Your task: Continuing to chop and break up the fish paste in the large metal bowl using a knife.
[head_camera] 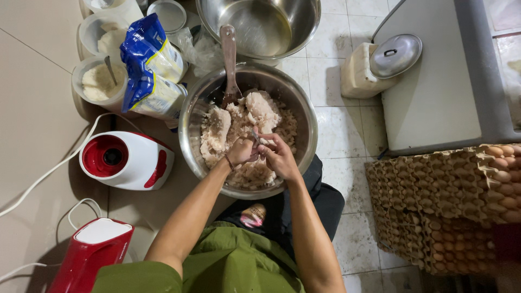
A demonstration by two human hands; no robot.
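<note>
1. A person is sitting on a tiled floor (347,130), working both hands in a steel bowl (304,116) of pale, lumpy mix (244,122) set just in front of the knees.
2. The left hand (240,152) and right hand (279,157) are meeting over the near half of the mix, fingers pinched together around a small bit of it; what else they are gripping cannot be told.
3. A spoon (229,59) is leaning on the bowl's far rim, its head buried in the mix, well apart from both hands.
4. Room is running tight on the left: a blue bag (149,65) is touching the bowl's rim, tubs (97,81) of white powder are crowding behind it, and a red-and-white appliance (127,160) is sitting just beside the bowl with its cord trailing.
5. A second steel bowl (260,24) is standing right behind the first.
6. On the right, bare floor is lying open between the bowl and a grey scale platform (434,97), where a lid (395,55) is resting.
7. Stacked egg trays (445,206) are filling the near right, close to the right elbow.
</note>
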